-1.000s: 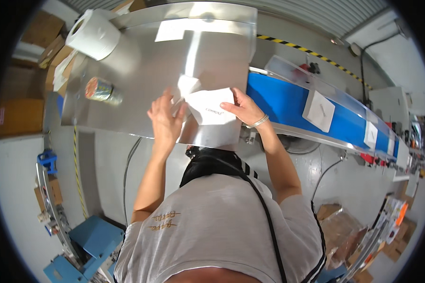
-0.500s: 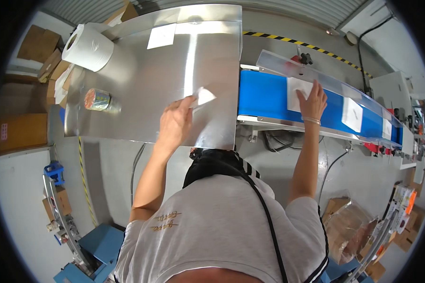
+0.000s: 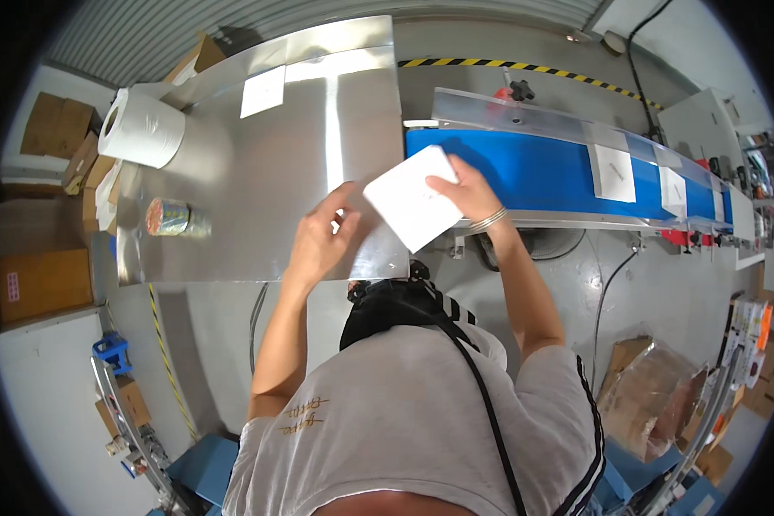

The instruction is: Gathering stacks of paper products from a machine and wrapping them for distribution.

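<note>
My right hand [image 3: 466, 191] grips a flat white square packet [image 3: 411, 202] by its right corner, thumb on top. The packet is raised and tilted over the gap between the metal table [image 3: 258, 189] and the blue conveyor belt [image 3: 525, 172]. Just left of it, my left hand [image 3: 320, 239] hovers over the table's front part with bent fingers. A small white bit shows between its thumb and fingers, too little to name. Farther right on the belt lie several similar white squares [image 3: 612, 175]. Another white square [image 3: 262, 91] rests at the table's back.
A large white roll [image 3: 143, 127] and a roll of patterned tape [image 3: 168, 217] are on the table's left side. A clear guard [image 3: 568, 129] runs along the belt's far edge. Cardboard boxes [image 3: 43, 284] stand at the left; a clear plastic bag [image 3: 654, 400] lies lower right.
My right hand has lifted the white packet off the belt and brought it left, near my left hand. The crumpled white piece at my left fingertips no longer sticks out. The view has shifted slightly.
</note>
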A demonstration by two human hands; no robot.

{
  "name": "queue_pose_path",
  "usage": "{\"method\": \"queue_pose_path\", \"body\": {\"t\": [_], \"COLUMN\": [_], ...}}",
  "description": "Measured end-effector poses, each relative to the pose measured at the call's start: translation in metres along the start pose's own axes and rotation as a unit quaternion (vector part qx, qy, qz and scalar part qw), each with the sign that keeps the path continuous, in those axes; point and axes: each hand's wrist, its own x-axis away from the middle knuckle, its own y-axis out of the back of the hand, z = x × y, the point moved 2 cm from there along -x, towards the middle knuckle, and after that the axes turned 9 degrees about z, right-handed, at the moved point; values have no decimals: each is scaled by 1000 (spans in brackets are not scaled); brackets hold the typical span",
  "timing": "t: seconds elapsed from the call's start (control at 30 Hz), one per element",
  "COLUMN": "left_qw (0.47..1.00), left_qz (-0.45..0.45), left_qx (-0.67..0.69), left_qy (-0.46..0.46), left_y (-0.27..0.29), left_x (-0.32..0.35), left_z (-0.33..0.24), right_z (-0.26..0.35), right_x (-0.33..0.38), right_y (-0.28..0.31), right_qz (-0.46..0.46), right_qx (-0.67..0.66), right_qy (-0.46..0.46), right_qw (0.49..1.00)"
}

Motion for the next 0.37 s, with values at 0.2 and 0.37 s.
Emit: {"method": "queue_pose_path", "body": {"t": [0.2, 0.37], "left_qw": [996, 990], "left_qz": [74, 131], "left_qx": [19, 57], "left_qy": [40, 0], "left_y": [-16, -44], "left_x": [-8, -32], "left_z": [25, 33], "right_z": [1, 10], "right_x": [19, 70], "right_y": [135, 185], "right_qz": [-279, -462], "right_qx": [279, 503], "right_qy": [-102, -138], "right_qw": [913, 717]}}
